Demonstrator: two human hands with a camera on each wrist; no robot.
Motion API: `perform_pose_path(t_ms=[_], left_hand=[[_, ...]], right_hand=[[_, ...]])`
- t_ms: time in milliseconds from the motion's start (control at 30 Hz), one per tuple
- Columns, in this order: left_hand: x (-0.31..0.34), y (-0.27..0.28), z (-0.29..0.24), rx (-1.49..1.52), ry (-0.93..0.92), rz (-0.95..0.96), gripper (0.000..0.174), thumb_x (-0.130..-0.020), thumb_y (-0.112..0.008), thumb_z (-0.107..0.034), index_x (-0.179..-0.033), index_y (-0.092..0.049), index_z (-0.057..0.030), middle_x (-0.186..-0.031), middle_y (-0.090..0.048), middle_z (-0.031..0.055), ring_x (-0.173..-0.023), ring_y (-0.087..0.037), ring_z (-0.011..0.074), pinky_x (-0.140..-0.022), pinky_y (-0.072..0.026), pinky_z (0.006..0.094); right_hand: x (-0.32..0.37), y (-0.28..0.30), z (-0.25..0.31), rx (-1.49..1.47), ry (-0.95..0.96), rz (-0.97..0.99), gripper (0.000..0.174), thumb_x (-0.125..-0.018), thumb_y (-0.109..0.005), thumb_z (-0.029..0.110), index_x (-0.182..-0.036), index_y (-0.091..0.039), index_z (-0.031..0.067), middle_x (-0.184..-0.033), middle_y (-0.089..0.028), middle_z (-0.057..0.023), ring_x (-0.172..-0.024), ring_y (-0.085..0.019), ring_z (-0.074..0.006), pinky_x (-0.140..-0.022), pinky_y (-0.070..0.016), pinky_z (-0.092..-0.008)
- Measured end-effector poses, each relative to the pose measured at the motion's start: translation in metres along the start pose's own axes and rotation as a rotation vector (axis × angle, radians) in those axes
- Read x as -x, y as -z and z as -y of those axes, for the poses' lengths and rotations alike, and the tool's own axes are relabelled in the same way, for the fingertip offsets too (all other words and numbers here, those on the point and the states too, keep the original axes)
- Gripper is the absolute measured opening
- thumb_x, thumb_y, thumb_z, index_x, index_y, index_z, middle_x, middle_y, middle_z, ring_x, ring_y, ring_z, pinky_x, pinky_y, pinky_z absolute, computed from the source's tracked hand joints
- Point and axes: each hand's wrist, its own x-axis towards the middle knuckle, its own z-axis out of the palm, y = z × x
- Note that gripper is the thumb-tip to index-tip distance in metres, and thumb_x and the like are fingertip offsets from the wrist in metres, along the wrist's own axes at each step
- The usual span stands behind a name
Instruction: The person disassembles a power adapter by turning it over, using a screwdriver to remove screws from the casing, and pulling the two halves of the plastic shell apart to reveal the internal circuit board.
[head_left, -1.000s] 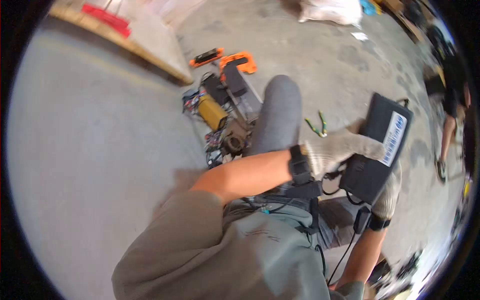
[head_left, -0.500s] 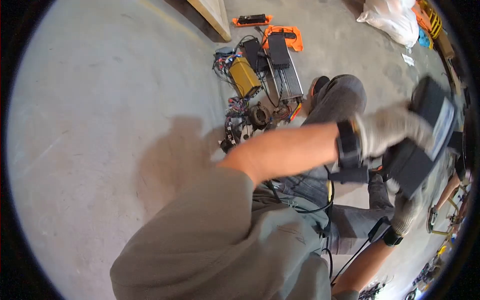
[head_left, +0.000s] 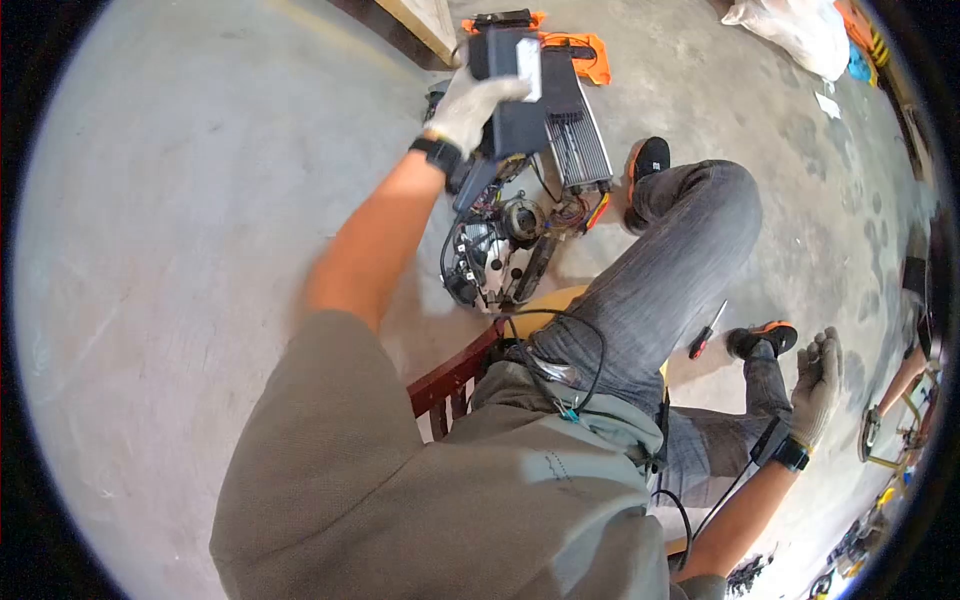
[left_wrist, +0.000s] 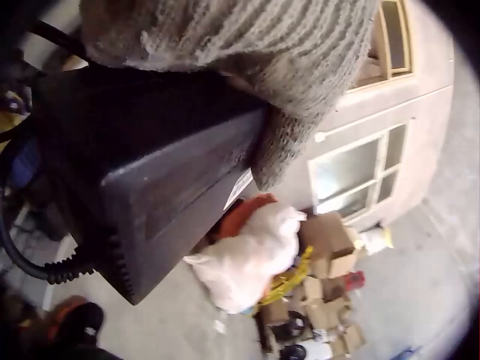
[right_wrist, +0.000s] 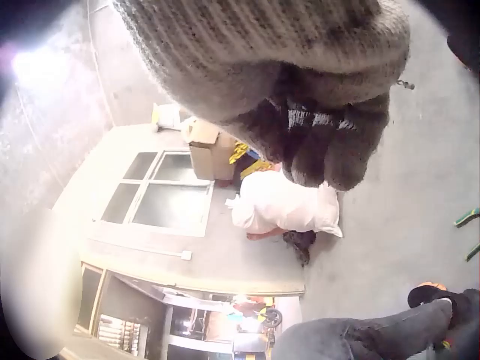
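My gloved left hand [head_left: 468, 108] grips a black power adapter [head_left: 520, 132] with a white label, its thumb across the top face. It is held over a group of parts at the upper middle of the head view. In the left wrist view, a ribbed cord leaves one end of the adapter [left_wrist: 180, 199]. Partly behind it lie a silver finned metal box [head_left: 590, 152] and a second black box [head_left: 562, 92]. My gloved right hand [head_left: 818, 388] is off to the right above the floor, fingers extended and nothing in it.
A round metal part [head_left: 522, 218] and tangled wiring lie below the finned box. Orange plastic parts [head_left: 594, 62] sit behind it. A red-handled screwdriver [head_left: 703, 338] is on the floor by my foot. A white sack [head_left: 795, 38] stands farther back. Another person is at the right edge.
My left hand has carried the adapter from the right across to the parts at upper left. The right hand, which was holding its lower end, has let go and stayed on the right.
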Motion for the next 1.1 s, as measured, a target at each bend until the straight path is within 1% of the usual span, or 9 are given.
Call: perform_pose_path(t_ms=[167,467,667,767,800,833,900,933,1100], left_hand=[[0.048,0.065,0.123,0.176,0.505,-0.283,0.044,-0.082,-0.081,-0.007,-0.122,-0.07,0.0042,-0.106,-0.076,0.0146,-0.086,-0.078,0.0274,-0.077,-0.0665,0.0419],[0.111,0.084,0.238,0.125,0.835,-0.469,0.061,-0.081,-0.086,-0.022,-0.128,-0.066,0.0121,-0.117,-0.075,0.0195,-0.097,-0.077,0.0289,-0.085,-0.0638,0.0402],[0.094,0.062,0.209,0.109,0.873,-0.522,0.079,-0.075,-0.088,-0.021,-0.137,-0.057,0.016,-0.123,-0.071,0.025,-0.094,-0.077,0.0312,-0.081,-0.0639,0.0423],[0.073,0.081,0.26,-0.001,0.853,-0.577,0.084,-0.074,-0.089,-0.019,-0.139,-0.05,0.0165,-0.126,-0.069,0.0253,-0.094,-0.076,0.0328,-0.079,-0.0649,0.0422],[0.068,0.06,0.189,0.07,0.844,-0.545,0.085,-0.074,-0.089,-0.017,-0.14,-0.046,0.0153,-0.126,-0.067,0.0245,-0.097,-0.076,0.0338,-0.078,-0.0662,0.0418],[0.061,0.069,0.203,0.071,0.798,-0.509,0.086,-0.075,-0.089,-0.016,-0.141,-0.043,0.0143,-0.124,-0.067,0.0239,-0.098,-0.075,0.0334,-0.077,-0.067,0.0416],[0.049,0.047,0.138,-0.202,0.797,-0.507,0.09,-0.075,-0.089,-0.019,-0.143,-0.041,0.015,-0.127,-0.066,0.0255,-0.102,-0.074,0.0339,-0.079,-0.0664,0.0421],[0.042,0.055,0.151,-0.335,0.797,-0.495,0.096,-0.073,-0.09,-0.025,-0.143,-0.039,0.0162,-0.13,-0.065,0.0286,-0.111,-0.072,0.0369,-0.092,-0.0629,0.0432],[0.021,0.076,0.195,-0.505,0.854,-0.435,0.106,-0.07,-0.09,-0.036,-0.146,-0.039,0.0189,-0.143,-0.06,0.0357,-0.131,-0.064,0.0427,-0.114,-0.0491,0.0413]], right_hand=[[0.002,-0.047,-0.014,0.018,-0.169,-0.05,0.041,-0.108,-0.065,0.021,-0.141,-0.062,-0.0041,-0.112,-0.071,-0.0092,-0.099,-0.068,-0.0144,-0.089,-0.0584,-0.028],[-0.018,-0.074,-0.077,0.108,-0.355,0.127,0.027,-0.109,-0.067,0.024,-0.129,-0.069,0.0061,-0.104,-0.073,-0.0039,-0.089,-0.073,-0.011,-0.075,-0.0632,-0.027],[-0.015,-0.098,-0.089,0.209,-0.443,0.03,0.028,-0.108,-0.068,0.026,-0.127,-0.069,0.0046,-0.102,-0.075,-0.0047,-0.08,-0.07,-0.0107,-0.066,-0.0613,-0.0259],[-0.015,-0.105,-0.093,0.261,-0.463,0.001,0.027,-0.108,-0.068,0.026,-0.126,-0.069,0.0053,-0.102,-0.075,-0.0043,-0.077,-0.069,-0.0105,-0.065,-0.0607,-0.0256],[-0.016,-0.105,-0.094,0.276,-0.474,0.005,0.026,-0.108,-0.068,0.026,-0.125,-0.069,0.0056,-0.102,-0.075,-0.0038,-0.077,-0.069,-0.0102,-0.065,-0.0606,-0.0259],[-0.018,-0.106,-0.095,0.29,-0.485,0.01,0.026,-0.108,-0.068,0.026,-0.125,-0.07,0.0059,-0.101,-0.075,-0.0032,-0.076,-0.069,-0.0099,-0.065,-0.0605,-0.0261],[-0.021,-0.106,-0.1,0.319,-0.496,0.018,0.026,-0.108,-0.068,0.025,-0.125,-0.07,0.0061,-0.1,-0.074,-0.0025,-0.077,-0.069,-0.0097,-0.065,-0.0605,-0.0264],[-0.023,-0.108,-0.101,0.342,-0.506,0.024,0.025,-0.107,-0.069,0.024,-0.125,-0.07,0.0063,-0.099,-0.074,-0.0019,-0.077,-0.069,-0.0096,-0.065,-0.0605,-0.0267],[-0.025,-0.103,-0.108,0.417,-0.5,0.061,0.026,-0.106,-0.069,0.024,-0.124,-0.069,0.005,-0.097,-0.073,-0.0018,-0.077,-0.069,-0.0099,-0.065,-0.0605,-0.027]])
